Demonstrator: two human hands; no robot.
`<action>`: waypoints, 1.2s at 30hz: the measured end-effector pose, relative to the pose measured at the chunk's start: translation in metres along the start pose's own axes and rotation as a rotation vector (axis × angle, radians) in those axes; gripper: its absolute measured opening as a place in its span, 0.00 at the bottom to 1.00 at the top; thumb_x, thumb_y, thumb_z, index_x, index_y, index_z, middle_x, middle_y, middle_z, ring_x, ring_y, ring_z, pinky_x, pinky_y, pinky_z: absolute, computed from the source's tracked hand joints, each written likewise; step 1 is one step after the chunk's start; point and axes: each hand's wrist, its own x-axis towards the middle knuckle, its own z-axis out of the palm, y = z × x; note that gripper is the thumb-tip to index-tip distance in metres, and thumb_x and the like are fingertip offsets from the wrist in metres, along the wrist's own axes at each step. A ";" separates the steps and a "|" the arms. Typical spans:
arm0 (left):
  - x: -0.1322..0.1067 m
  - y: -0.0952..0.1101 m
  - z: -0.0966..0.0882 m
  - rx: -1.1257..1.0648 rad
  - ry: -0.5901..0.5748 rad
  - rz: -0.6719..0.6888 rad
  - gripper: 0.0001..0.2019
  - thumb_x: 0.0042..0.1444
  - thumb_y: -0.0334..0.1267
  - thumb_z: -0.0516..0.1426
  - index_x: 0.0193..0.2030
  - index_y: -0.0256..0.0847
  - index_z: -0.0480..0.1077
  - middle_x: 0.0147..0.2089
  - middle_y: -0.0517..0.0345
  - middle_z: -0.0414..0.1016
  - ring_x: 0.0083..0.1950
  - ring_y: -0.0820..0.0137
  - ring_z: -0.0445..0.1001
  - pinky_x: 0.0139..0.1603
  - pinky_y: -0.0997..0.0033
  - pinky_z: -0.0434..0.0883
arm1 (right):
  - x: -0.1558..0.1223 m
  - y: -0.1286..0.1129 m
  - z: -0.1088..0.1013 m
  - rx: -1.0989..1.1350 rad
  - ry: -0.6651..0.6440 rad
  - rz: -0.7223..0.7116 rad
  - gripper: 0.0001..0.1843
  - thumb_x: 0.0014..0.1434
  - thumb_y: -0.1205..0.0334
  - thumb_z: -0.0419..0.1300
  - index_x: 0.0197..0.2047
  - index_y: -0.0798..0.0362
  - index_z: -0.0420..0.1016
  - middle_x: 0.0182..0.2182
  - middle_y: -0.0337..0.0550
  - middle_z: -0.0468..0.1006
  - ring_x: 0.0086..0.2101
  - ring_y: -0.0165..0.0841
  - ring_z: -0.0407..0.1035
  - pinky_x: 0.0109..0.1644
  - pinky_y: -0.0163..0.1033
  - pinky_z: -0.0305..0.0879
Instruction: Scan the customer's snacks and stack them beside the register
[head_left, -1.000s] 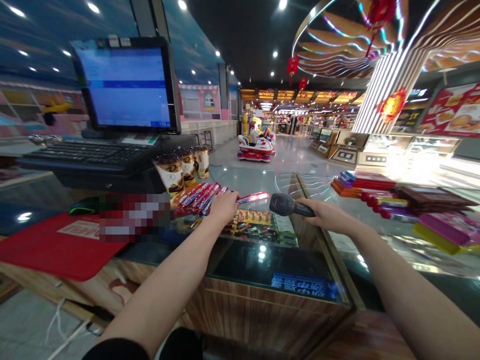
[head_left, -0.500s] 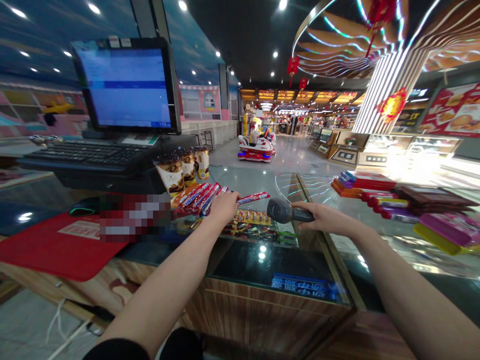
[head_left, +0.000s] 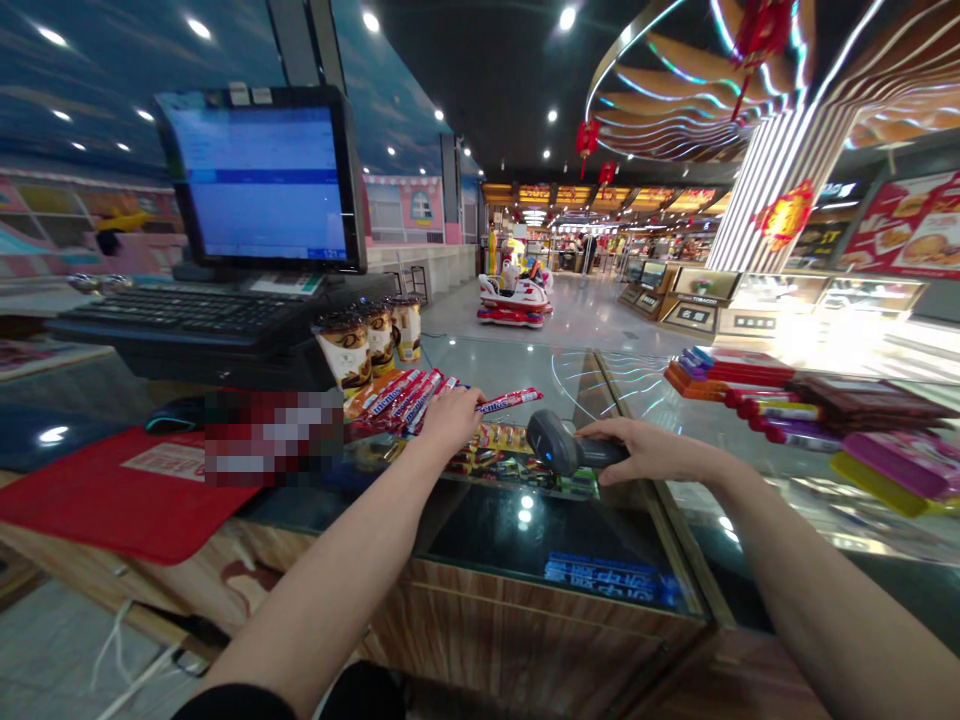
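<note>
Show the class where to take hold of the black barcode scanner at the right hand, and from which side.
Grip the narrow handle of the black barcode scanner from the right, as the right hand does. The handle runs sideways toward that hand, and the bulky head juts left, so its front stays unobstructed.

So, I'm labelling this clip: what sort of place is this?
Probably a mall shop's checkout: a till monitor, a handheld barcode scanner and Mentos rolls on a glass display case.
</note>
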 end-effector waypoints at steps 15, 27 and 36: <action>-0.011 0.003 -0.008 -0.034 -0.037 0.037 0.15 0.58 0.41 0.54 0.51 0.44 0.69 0.51 0.50 0.75 0.54 0.58 0.72 0.52 0.59 0.68 | 0.045 0.020 -0.008 0.167 0.220 0.162 0.26 0.64 0.47 0.50 0.60 0.51 0.70 0.59 0.47 0.70 0.58 0.43 0.64 0.64 0.51 0.56; -0.019 0.002 -0.024 -0.024 -0.123 0.032 0.17 0.56 0.32 0.53 0.53 0.45 0.69 0.53 0.51 0.75 0.56 0.59 0.72 0.53 0.58 0.68 | 0.122 0.029 0.011 0.228 0.185 0.137 0.34 0.64 0.46 0.52 0.65 0.59 0.63 0.63 0.54 0.64 0.61 0.44 0.60 0.66 0.46 0.53; -0.018 -0.001 -0.019 -0.050 -0.108 0.053 0.17 0.55 0.31 0.52 0.52 0.45 0.68 0.51 0.52 0.76 0.53 0.58 0.74 0.49 0.60 0.68 | 0.136 0.024 0.014 0.219 0.209 0.150 0.31 0.64 0.47 0.53 0.64 0.56 0.65 0.63 0.50 0.65 0.62 0.45 0.58 0.67 0.48 0.48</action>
